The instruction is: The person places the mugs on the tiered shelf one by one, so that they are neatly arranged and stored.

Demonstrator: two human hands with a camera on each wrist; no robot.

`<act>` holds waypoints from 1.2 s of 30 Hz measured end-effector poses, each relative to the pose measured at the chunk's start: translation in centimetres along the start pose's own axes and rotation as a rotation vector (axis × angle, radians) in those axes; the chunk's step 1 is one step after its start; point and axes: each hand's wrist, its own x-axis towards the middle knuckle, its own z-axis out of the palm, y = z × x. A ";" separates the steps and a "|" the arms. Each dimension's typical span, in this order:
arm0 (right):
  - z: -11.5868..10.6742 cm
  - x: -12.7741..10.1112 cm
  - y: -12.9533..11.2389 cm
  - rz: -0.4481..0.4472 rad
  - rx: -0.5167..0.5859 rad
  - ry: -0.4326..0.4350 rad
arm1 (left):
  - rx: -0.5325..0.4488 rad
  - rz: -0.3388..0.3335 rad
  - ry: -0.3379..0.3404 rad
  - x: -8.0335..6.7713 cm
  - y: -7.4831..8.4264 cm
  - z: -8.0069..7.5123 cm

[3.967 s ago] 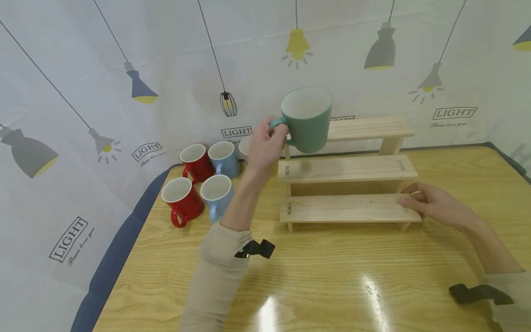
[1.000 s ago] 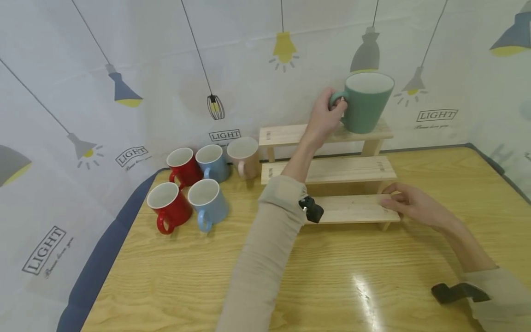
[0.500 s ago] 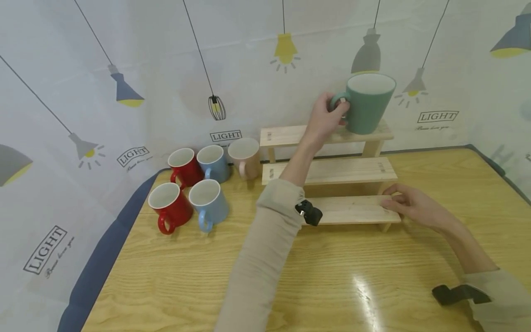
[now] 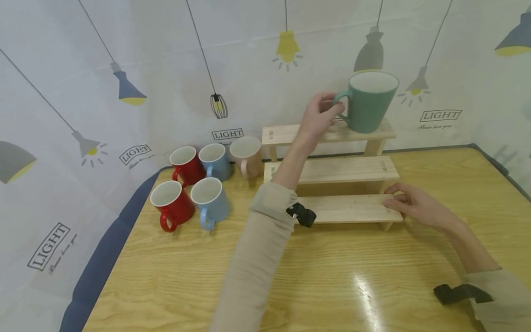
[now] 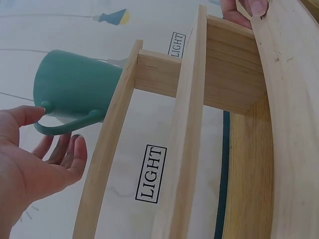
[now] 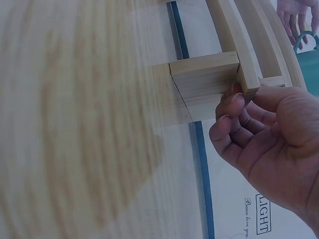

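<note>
A green mug (image 4: 371, 103) with a pale inside stands upright at the right part of the top step of a three-step wooden shelf (image 4: 348, 169). My left hand (image 4: 319, 115) is at the mug's handle, its fingers loosened. In the left wrist view the thumb (image 5: 31, 114) is right at the handle's edge and the other fingers are spread apart below it. My right hand (image 4: 421, 206) pinches the right end of the lowest step. In the right wrist view the thumb and curled fingers (image 6: 230, 107) grip that board's end.
Left of the shelf on the wooden table (image 4: 323, 272) stand two red mugs (image 4: 176, 207), two light blue mugs (image 4: 215, 203) and a beige mug (image 4: 249, 159). A white curtain (image 4: 174, 55) printed with lamps hangs behind.
Over four seconds the green mug has moved right, from the air onto the top step. Within the last half second my left fingers have loosened from its handle and drawn slightly left.
</note>
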 end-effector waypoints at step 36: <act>0.0 0.0 -0.1 0.030 -0.020 0.006 | -0.099 0.048 0.075 -6.5 0.7 -7.0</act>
